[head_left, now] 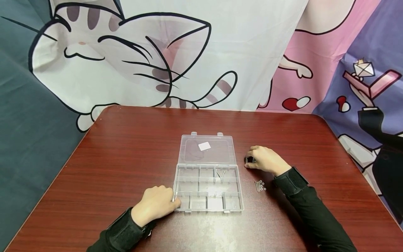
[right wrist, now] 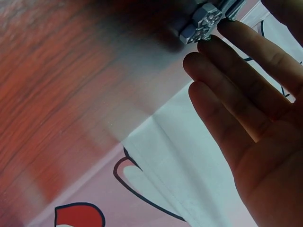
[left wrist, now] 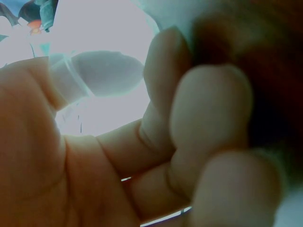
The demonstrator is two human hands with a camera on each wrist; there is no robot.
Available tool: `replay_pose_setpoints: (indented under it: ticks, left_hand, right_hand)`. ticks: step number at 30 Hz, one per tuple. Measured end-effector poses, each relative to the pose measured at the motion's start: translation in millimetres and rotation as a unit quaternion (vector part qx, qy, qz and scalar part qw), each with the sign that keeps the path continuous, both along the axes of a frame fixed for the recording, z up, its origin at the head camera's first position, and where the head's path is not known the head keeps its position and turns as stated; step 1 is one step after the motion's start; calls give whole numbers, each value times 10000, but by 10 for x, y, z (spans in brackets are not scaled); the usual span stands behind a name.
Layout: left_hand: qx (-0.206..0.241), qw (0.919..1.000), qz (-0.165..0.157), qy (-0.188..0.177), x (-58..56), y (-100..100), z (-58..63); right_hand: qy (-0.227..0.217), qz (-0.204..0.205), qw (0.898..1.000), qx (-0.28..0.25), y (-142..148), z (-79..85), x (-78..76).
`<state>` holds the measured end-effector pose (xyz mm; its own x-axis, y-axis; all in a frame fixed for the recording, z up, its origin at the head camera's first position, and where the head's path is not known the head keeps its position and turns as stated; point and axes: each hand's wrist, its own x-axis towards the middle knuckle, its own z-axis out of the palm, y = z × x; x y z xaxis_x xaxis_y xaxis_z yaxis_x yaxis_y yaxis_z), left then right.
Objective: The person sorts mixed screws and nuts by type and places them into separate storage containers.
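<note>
A clear plastic compartment box lies on the table with its lid folded back, away from me. My left hand grips its near left corner; the left wrist view shows the thumb through the clear plastic and the other fingers curled. Two thin silver screws lie in a rear compartment. To the right of the lid, the thumb and fingers of my right hand close around a small cluster of dark hex-headed hardware. Its fingertips touch it in the right wrist view.
Between the box and my right sleeve lies a small group of silver screws and nuts. A white label sits on the lid. Behind the reddish-brown table hangs a printed cloth.
</note>
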<state>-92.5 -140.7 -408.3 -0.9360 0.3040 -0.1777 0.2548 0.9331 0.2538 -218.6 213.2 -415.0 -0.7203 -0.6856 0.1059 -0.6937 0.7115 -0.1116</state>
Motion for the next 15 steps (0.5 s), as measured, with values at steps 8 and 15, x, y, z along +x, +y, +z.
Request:
replay_pose_setpoints:
  ticks: [8, 15]
  left_hand:
    - [-2, 10000, -8, 28, 1, 2, 2]
    - [18, 10000, 3, 4, -1, 6, 8]
  right_hand:
    - [0, 44, 10000, -48, 3, -1, 7]
    - [45, 57, 10000, -39, -1, 12, 8]
